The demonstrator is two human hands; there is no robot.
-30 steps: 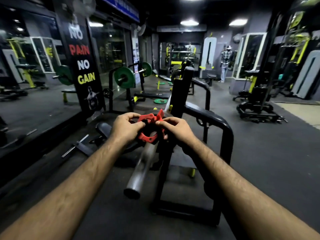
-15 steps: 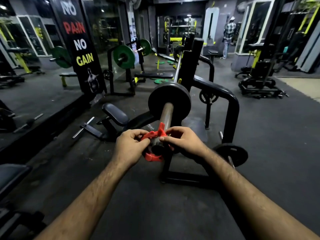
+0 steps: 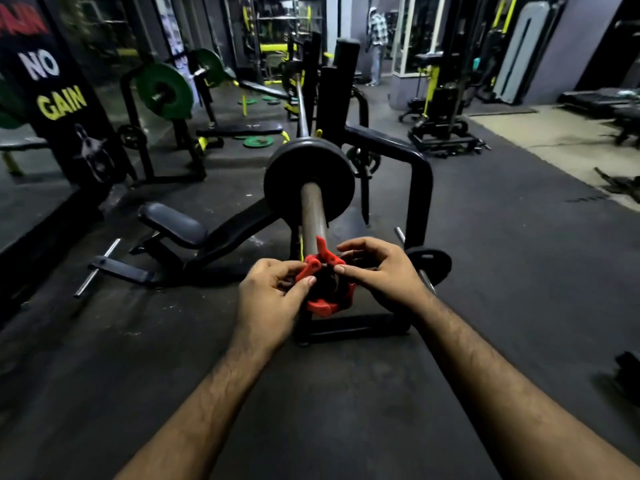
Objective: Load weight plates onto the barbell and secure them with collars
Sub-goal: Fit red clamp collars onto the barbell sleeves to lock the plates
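Head view looks down along the barbell sleeve [image 3: 313, 216], which runs from the lower middle of the frame away toward the rack. A black weight plate [image 3: 309, 180] sits on the sleeve, well apart from its near end. At that near end is a red collar [image 3: 325, 289], ringed around the tip of the sleeve, its lever tab sticking upward. The left hand [image 3: 268, 303] pinches the collar's left side, thumb and fingers closed on the red plastic. The right hand [image 3: 382, 271] grips the collar's right side, thumb pressed at the front and fingers curled over the top. Both forearms reach in from the bottom corners.

Behind the plate the thin shaft of the barbell runs on over the black rack [image 3: 420, 188], whose curved tube frames the right side. A smaller black plate [image 3: 431, 263] hangs on a peg low on the rack, just beyond the right hand. Left of the sleeve a padded seat [image 3: 173, 225] stands on the dark rubber floor [image 3: 502, 271]. Farther back a green plate [image 3: 164, 90] hangs on another bar, beside a banner [image 3: 60, 98] reading "NO GAIN". A person [image 3: 377, 46] stands far off.
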